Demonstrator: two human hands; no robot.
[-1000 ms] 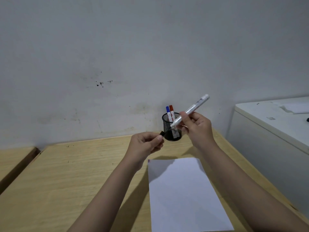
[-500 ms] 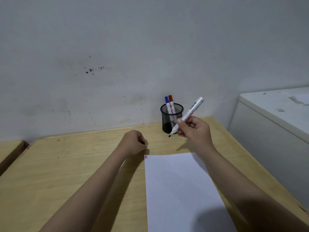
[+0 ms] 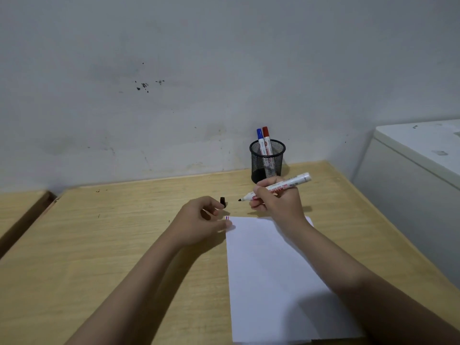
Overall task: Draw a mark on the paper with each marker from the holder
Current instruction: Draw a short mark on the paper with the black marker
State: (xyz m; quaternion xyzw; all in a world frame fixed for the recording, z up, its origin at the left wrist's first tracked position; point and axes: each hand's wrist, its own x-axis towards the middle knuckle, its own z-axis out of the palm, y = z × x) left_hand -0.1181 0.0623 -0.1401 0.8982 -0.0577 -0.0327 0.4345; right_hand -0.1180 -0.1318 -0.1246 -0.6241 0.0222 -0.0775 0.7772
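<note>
A white paper sheet (image 3: 271, 275) lies on the wooden table (image 3: 119, 240); short red and blue marks (image 3: 227, 217) sit at its far left corner. My right hand (image 3: 277, 202) grips an uncapped black-tipped marker (image 3: 286, 186), tip pointing left just above the table beyond the paper's far edge. The marker's black cap (image 3: 223, 202) stands on the table at the fingertips of my left hand (image 3: 202, 221), whose fingers are apart, the lower ones resting on the paper's corner. A black mesh holder (image 3: 267, 161) near the wall holds a blue marker (image 3: 260, 136) and a red marker (image 3: 266, 133).
A white cabinet (image 3: 410, 175) stands right of the table, higher than the tabletop. A second wooden table (image 3: 17, 212) sits to the left across a narrow gap. The grey wall runs close behind the holder.
My left hand came down to the table, opened, and the black cap now stands at its fingertips. My right hand lowered the marker and tilted it nearly level, tip toward the left.
</note>
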